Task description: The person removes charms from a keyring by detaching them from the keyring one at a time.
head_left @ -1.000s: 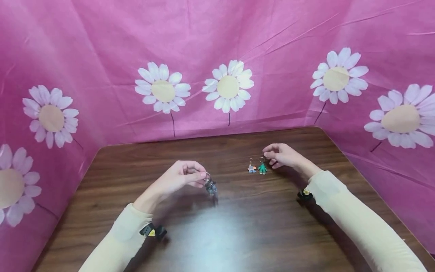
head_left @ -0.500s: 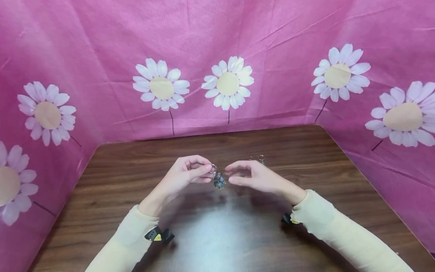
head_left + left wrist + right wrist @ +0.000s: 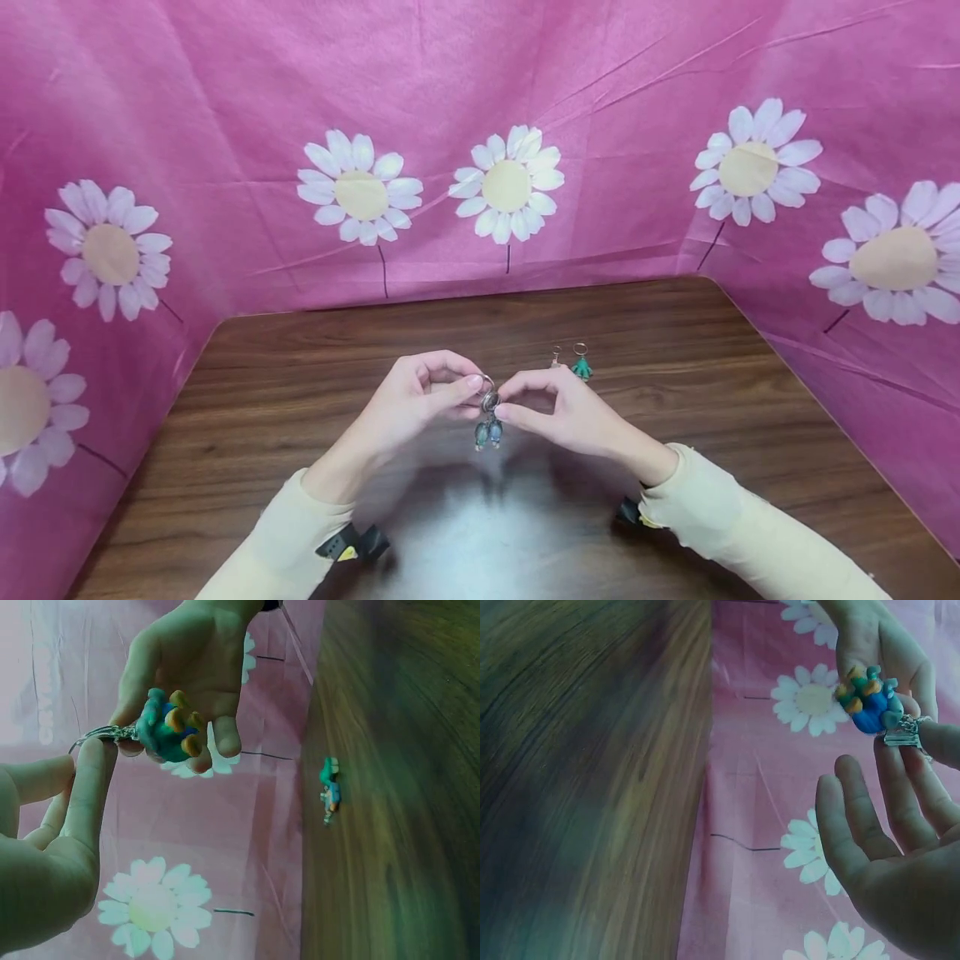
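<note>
Two small blue-green figure keychains [image 3: 487, 433] hang side by side over the table, their metal rings gathered together. My left hand [image 3: 423, 396] pinches a larger split ring [image 3: 489, 381] between thumb and fingers. From the other side, my right hand [image 3: 570, 408] pinches the rings and chains just below it. Up close in the left wrist view, a figure [image 3: 166, 729] shows green and blue with orange knobs, dangling from a short chain. The right wrist view shows the thumb and fingers of my right hand [image 3: 900, 877] on the metal links [image 3: 902, 739].
Behind my right hand a green figure keychain [image 3: 582, 367] lies on the brown wooden table [image 3: 300, 375]. Beside it is another keychain [image 3: 556, 358], mostly hidden by the hand. Pink cloth [image 3: 600, 67] with white daisies encloses the table's back and sides.
My right hand has moved left from beside the table keychains and now grips the hanging keychains' rings. My left hand has shifted slightly right, still pinching the ring.
</note>
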`<state>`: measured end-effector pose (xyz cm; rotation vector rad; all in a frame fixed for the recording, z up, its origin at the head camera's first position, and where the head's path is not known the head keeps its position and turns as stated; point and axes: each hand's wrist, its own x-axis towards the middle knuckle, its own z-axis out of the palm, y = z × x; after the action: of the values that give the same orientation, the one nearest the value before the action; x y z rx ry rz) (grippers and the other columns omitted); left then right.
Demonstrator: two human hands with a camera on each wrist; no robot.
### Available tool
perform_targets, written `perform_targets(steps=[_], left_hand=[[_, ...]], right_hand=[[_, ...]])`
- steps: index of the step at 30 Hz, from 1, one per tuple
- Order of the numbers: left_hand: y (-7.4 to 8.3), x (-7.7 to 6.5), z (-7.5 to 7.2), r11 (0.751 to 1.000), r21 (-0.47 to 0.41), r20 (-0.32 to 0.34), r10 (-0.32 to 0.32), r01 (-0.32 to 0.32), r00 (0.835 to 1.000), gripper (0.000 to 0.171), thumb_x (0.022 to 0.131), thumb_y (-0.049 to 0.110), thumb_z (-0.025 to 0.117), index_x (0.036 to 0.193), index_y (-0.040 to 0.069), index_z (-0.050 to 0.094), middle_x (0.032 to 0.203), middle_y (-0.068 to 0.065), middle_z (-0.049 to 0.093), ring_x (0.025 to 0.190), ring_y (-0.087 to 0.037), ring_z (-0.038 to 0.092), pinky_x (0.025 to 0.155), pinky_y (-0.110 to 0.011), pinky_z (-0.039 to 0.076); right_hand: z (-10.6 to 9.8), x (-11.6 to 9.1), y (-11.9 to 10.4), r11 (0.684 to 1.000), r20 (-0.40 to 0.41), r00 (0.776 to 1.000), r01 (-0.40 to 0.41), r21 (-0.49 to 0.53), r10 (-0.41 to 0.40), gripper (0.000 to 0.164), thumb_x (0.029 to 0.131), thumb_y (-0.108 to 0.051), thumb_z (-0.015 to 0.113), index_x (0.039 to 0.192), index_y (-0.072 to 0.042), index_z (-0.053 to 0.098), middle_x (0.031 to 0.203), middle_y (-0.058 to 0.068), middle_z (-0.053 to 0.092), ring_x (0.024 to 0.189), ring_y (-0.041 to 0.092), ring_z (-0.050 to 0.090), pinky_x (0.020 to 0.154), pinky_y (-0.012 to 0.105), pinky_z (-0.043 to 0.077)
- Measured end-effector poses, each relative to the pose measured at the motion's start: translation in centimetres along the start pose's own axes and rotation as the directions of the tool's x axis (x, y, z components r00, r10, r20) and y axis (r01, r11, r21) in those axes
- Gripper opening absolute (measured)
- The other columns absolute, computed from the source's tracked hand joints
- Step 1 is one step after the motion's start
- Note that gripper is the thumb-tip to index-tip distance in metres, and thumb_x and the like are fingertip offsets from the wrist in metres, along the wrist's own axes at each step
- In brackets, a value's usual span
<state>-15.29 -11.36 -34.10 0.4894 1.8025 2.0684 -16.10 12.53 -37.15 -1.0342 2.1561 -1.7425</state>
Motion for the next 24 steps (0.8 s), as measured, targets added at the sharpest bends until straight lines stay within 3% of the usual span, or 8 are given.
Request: perform_targets(steps=[6,10,13,19,21,24], left_hand=[[0.4,-0.2,0.5,1.0,0.02,0.003,-0.012,0.012,1.0,0.021,0.096,0.006,0.07,0.111,-0.008,0.067,0.104,-0.017,0.074,0.09,-0.02,0.074,0.086,-0.041,0.06],[0.0,0.2,0.2,0.997,0.079,0.043,-0.01,0.006,0.999,0.023,0.097,0.003,0.068,0.116,-0.009,0.066,0.103,-0.017,0.073,0.087,-0.018,0.073,0.084,-0.044,0.061],[-0.4,0.3,0.0,0.987,0.155,0.081,0.02,-0.032,0.996,0.025,0.097,0.002,0.067,0.12,-0.009,0.065,0.099,-0.018,0.073,0.083,-0.018,0.072,0.081,-0.044,0.062],[0.0,0.1,0.0,0.919,0.371,0.084,0.114,-0.137,0.99,0.016,0.096,0.012,0.072,0.109,0.004,0.075,0.091,-0.009,0.075,0.079,-0.026,0.073,0.073,-0.041,0.063],[0.2,0.0,0.1,0.899,0.41,0.073,0.138,-0.156,0.988,0.014,0.095,0.015,0.073,0.106,0.007,0.077,0.091,-0.006,0.076,0.078,-0.027,0.073,0.07,-0.04,0.063],[0.2,-0.1,0.2,0.889,0.427,0.058,0.156,-0.166,0.986,0.013,0.095,0.015,0.073,0.105,0.009,0.077,0.089,-0.003,0.076,0.075,-0.024,0.072,0.067,-0.038,0.063]], right_hand=[[-0.3,-0.2,-0.5,1.0,-0.022,1.0,-0.006,-0.026,0.006,0.01,0.097,-0.004,0.067,0.104,-0.007,0.074,0.095,0.003,0.075,0.088,0.019,0.07,0.079,0.031,0.059],[-0.8,0.1,-0.7,0.997,-0.045,0.998,-0.045,-0.055,0.043,0.01,0.096,-0.003,0.067,0.101,-0.006,0.075,0.092,0.001,0.075,0.085,0.018,0.07,0.078,0.031,0.059],[-1.0,0.2,-1.0,0.993,-0.053,0.996,-0.082,-0.079,0.078,0.01,0.095,-0.004,0.067,0.099,-0.007,0.076,0.09,0.0,0.075,0.082,0.017,0.07,0.076,0.029,0.059],[-1.1,0.3,-1.5,0.972,-0.077,0.996,-0.059,-0.228,0.042,0.013,0.092,-0.004,0.069,0.095,-0.013,0.078,0.085,-0.008,0.074,0.078,0.013,0.068,0.07,0.027,0.057],[-1.2,0.4,-1.7,0.963,-0.082,0.997,-0.039,-0.268,0.017,0.013,0.092,-0.003,0.071,0.095,-0.014,0.078,0.084,-0.011,0.074,0.078,0.012,0.068,0.07,0.028,0.057],[-1.2,0.4,-1.8,0.956,-0.077,0.997,-0.024,-0.293,0.001,0.014,0.091,-0.004,0.072,0.094,-0.016,0.078,0.084,-0.012,0.074,0.078,0.012,0.069,0.071,0.029,0.057]])
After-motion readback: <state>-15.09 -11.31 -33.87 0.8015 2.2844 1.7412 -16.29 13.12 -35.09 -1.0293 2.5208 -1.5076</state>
